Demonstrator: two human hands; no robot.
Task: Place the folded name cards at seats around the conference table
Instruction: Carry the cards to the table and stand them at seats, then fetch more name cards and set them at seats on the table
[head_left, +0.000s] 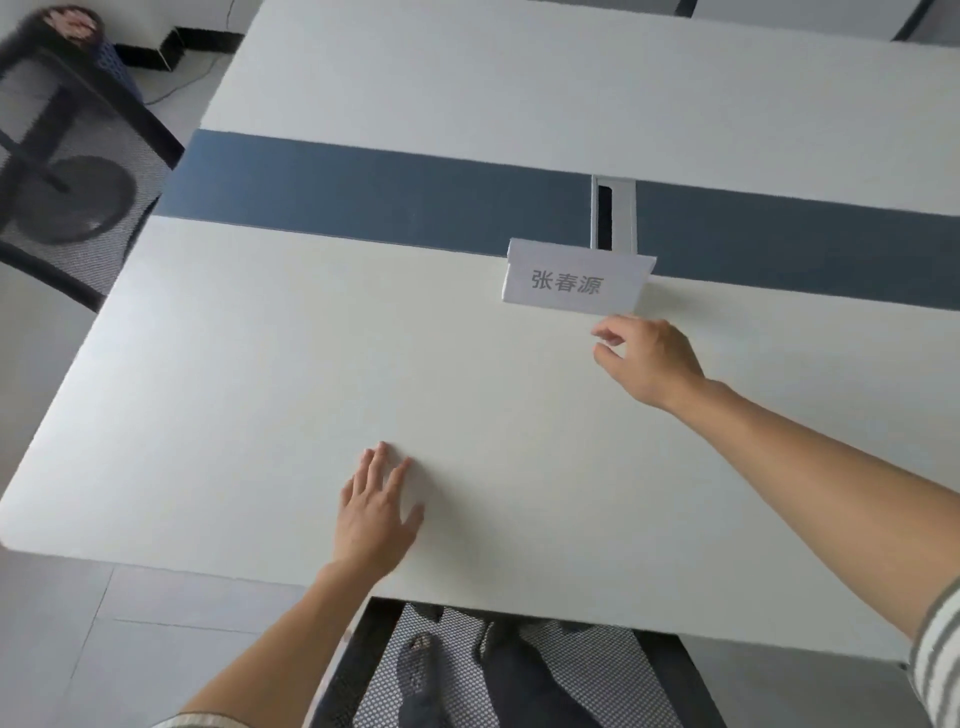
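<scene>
The folded name card (576, 283) stands tented on the surface (260, 364), just beyond the fingers (605, 335) of the right hand (649, 361), printed face toward the seat for reading. These fingers are loosely curled and hold nothing. The left hand (376, 512) lies flat, fingers spread, probably bracing the reach.

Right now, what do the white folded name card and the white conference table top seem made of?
White folded name card: probably thin matte paper; sharp crease, printed grey characters. White conference table top: likely matte laminate; smooth, even, no grain visible.
</scene>
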